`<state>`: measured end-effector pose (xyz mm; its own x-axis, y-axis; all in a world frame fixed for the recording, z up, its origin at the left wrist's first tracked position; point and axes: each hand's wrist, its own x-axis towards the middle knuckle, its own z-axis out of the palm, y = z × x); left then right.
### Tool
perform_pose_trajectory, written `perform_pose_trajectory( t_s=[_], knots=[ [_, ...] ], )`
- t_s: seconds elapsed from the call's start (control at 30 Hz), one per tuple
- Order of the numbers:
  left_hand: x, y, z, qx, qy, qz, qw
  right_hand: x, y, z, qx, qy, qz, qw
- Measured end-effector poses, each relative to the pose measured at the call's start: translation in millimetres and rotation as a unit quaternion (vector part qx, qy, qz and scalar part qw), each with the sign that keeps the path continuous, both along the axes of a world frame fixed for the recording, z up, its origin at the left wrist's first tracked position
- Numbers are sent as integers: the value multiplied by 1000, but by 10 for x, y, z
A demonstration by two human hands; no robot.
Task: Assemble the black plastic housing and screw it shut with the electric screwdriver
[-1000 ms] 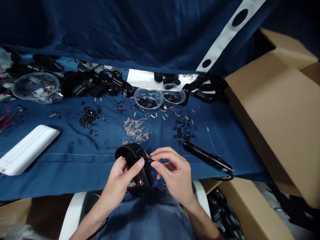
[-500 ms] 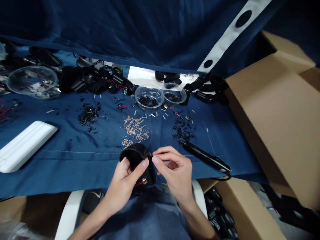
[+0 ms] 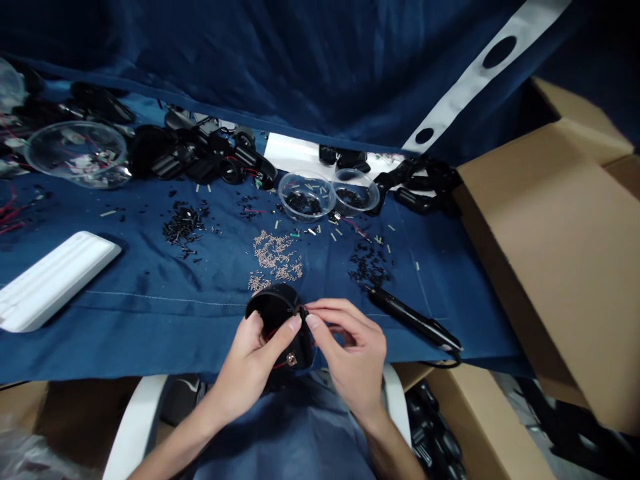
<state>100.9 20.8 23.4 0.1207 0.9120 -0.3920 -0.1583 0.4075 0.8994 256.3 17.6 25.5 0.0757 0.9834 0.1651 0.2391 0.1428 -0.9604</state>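
A black plastic housing (image 3: 274, 298) with a round hollow end, red wires and a small metal part sits in my left hand (image 3: 250, 363), whose thumb presses on its edge. My right hand (image 3: 350, 350) is closed at the housing's right side, thumb and fingers pinched at its edge; what lies between the fingertips is too small to make out. Just beyond the housing lies a pile of small copper-coloured screws (image 3: 275, 257). A black electric screwdriver (image 3: 415, 320) rests on the blue cloth to the right of my right hand.
Piles of small black parts (image 3: 183, 223) and black screws (image 3: 370, 263) lie on the cloth. Clear plastic bowls (image 3: 306, 195) stand behind. A white power bank-like block (image 3: 57, 280) is at left, a large cardboard box (image 3: 545, 233) at right. Black housings (image 3: 200, 157) crowd the back.
The view has shifted slightly, so the table's things appear a little to the right. Both hands keep nearly the same hold at the housing.
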Motion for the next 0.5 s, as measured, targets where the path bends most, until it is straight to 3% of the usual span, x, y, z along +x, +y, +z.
perform_pose_trajectory(
  t_s=[0.23,0.33,0.5],
  knots=[
    [-47,-30,-53,25,69,5,997,66,-12,20,151,-175,48,972],
    [-47,-32,-76,45,77,-9,996,87,-5,6,146,-158,38,976],
    [-17,-28,-57,38,68,-20,997,102,-17,13,78,-84,27,993]
  ],
)
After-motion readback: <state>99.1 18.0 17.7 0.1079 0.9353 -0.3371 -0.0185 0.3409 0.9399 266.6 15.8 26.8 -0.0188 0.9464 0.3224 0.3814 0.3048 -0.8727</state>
